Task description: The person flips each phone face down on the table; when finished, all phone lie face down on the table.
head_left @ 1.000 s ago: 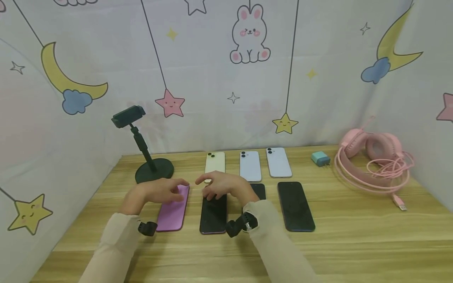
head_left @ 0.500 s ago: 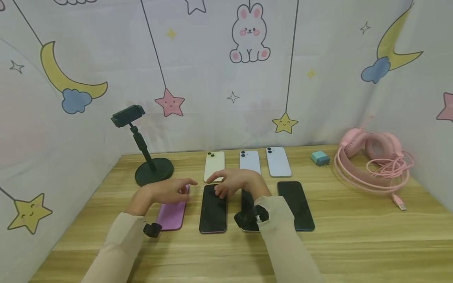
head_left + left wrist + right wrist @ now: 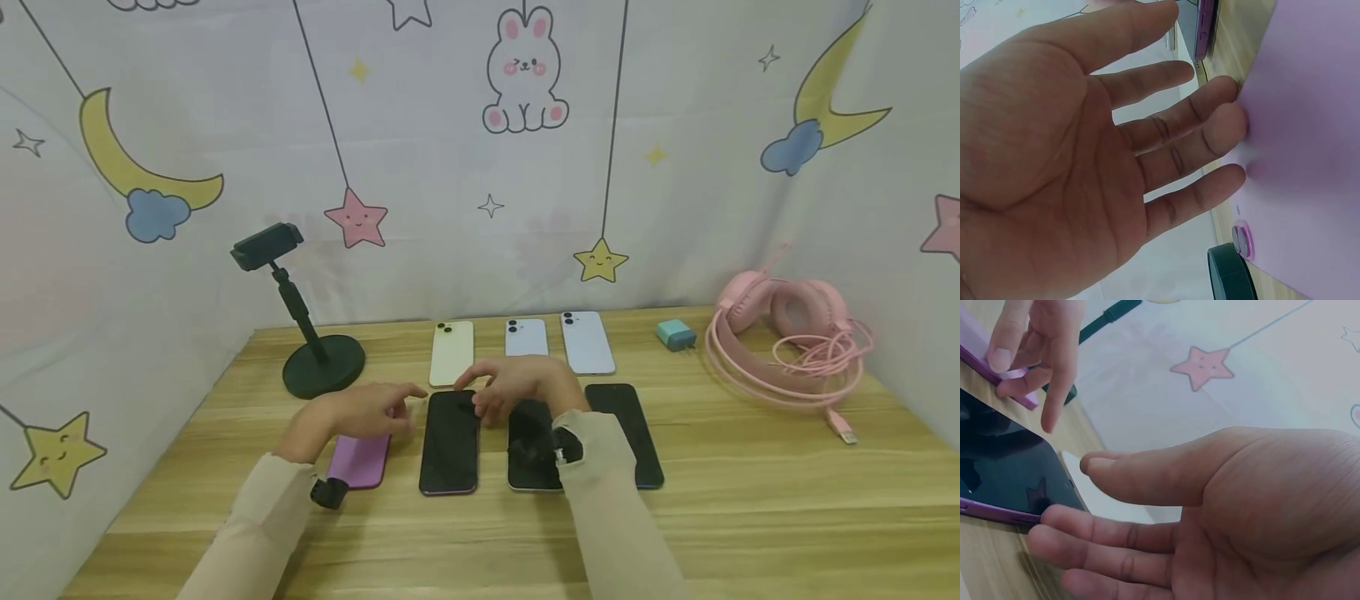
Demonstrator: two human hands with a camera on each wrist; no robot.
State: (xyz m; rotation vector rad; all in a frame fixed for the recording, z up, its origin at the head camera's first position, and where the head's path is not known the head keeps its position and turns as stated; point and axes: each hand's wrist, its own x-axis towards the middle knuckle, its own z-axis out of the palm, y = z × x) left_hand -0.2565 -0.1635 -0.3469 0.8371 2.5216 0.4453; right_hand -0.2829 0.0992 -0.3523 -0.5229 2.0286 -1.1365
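My left hand (image 3: 360,412) hovers over the purple phone (image 3: 360,462), which lies back up. In the left wrist view the fingers are spread, with fingertips close over the purple back (image 3: 1310,144). My right hand (image 3: 525,382) reaches over the upper right edge of a black-screened phone (image 3: 450,446) with a purple frame. Its fingertips (image 3: 1054,519) are right at that phone's edge in the right wrist view, and nothing sits between thumb and fingers. Under the right wrist lies another dark-screened phone (image 3: 528,454), partly hidden. The right forearm partly covers a further black phone (image 3: 626,417).
Behind them lie a pale yellow phone (image 3: 452,350) and two white phones, one on the right (image 3: 588,343) and one in the middle (image 3: 525,337). A black phone stand (image 3: 324,367) is at left. A charger plug (image 3: 677,335) and pink headphones (image 3: 802,333) lie at right.
Both hands have moved to the right, the right hand from over the middle black phone to its upper right edge. The phones stay where they were.
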